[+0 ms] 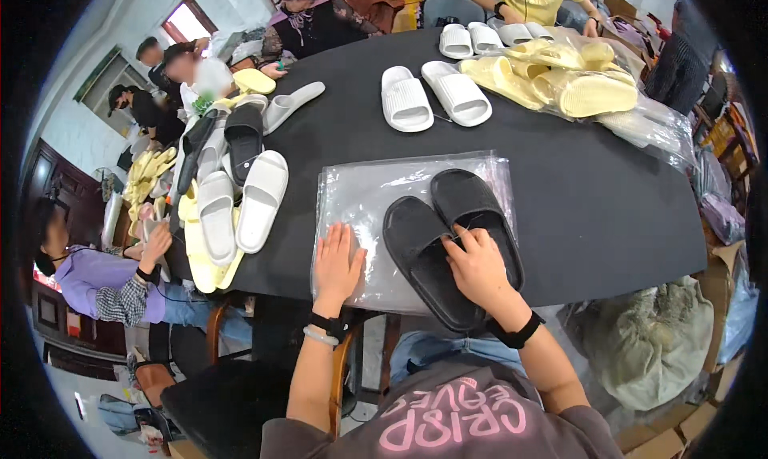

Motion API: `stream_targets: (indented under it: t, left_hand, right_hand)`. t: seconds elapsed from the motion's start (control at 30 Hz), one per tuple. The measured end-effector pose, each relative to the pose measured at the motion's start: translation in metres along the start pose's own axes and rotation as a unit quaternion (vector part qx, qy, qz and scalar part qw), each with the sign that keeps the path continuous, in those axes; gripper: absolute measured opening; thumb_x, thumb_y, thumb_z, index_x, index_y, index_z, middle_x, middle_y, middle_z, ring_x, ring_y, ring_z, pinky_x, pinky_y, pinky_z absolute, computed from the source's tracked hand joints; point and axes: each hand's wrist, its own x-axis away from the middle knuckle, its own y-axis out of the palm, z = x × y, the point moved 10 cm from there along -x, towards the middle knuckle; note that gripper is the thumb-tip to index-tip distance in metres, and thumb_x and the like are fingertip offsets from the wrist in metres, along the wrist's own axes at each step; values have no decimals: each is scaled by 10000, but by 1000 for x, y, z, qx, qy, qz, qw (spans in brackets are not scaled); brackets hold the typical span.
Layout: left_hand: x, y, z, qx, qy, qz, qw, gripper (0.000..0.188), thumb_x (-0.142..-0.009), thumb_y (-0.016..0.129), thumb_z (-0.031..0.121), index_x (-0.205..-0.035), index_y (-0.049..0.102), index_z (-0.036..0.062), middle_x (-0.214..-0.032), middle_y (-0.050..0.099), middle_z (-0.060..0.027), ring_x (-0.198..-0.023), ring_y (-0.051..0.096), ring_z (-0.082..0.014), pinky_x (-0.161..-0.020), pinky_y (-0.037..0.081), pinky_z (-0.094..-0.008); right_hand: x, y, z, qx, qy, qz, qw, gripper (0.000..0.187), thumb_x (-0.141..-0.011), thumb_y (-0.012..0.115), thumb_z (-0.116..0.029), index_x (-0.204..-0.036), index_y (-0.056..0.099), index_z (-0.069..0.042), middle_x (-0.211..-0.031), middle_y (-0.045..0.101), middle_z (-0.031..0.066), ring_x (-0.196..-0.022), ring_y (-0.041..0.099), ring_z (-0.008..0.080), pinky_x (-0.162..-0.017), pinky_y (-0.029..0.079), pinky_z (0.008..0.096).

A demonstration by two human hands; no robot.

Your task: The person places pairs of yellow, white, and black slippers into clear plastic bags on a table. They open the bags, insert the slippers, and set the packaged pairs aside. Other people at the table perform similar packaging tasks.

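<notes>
At the lower centre of the frame, a pair of black slides (452,243) is seen lying side by side on top of a clear plastic bag (360,195), not inside it; bagging appears not yet done. The right hand (480,267) is laid over the slides where they meet, fingers curled onto them in a light grasp. The left hand (336,263) is spread flat and unclenched on the bag, just beside the left slide, holding nothing. All this rests at the near edge of a round black table (592,203). Farther up, a loose pair of white slides (432,97) lies at upper centre, bagged yellow slides (568,79) at upper right, and a heap of white, yellow and black slides (228,195) at the left. Other people are seated around the far rim, in a cluttered workroom with a window at upper left.
</notes>
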Motion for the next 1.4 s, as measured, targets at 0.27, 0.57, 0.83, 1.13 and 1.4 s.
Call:
stream_targets:
  t: [0.27,0.57,0.83,1.13,1.4]
  left_hand:
    - [-2,-6,3,34,-10,12,999,617,-979,520,396,-1461,437,19,-1553,373,-181,-1456,317,-334,-1206,185,-469]
    - [0,-6,-9,70,-2,26,997,577,-959,559,257,-1460,423,5,-1533,403,-177,-1448,337,-317,-1207,199,-465]
    - [14,-97,68,220,42,174,959,287,-905,652,101,-1183,654,34,-1170,667,-166,-1107,617,-344,-961,472,-445]
    - [-14,-48,163,106,90,27,990,523,-918,657,295,-1357,545,36,-1138,587,-213,-996,581,-380,-836,514,-444]
    - [-8,-45,143,52,89,83,991,502,-931,622,290,-1343,552,12,-1129,607,-196,-1001,584,-354,-858,505,-439]
  right_hand:
    - [-37,-15,-41,16,15,-20,1000,366,-834,681,-182,-1159,656,-17,-1242,603,196,-1065,589,312,-866,485,408]
    - [-24,2,-42,-95,2,-23,995,587,-810,713,-129,-1366,537,-57,-1450,471,204,-1148,583,331,-930,460,431]
    - [49,-22,59,-151,180,6,972,476,-898,632,-108,-1360,541,-38,-1324,572,185,-1189,561,356,-997,425,453]
    - [53,-21,45,-52,104,8,993,401,-951,559,-175,-1323,571,-28,-1227,639,170,-1190,580,317,-1020,400,437]
    - [52,-19,44,-64,104,18,992,371,-974,524,-233,-1282,595,-38,-1220,642,170,-1172,581,328,-1010,402,444]
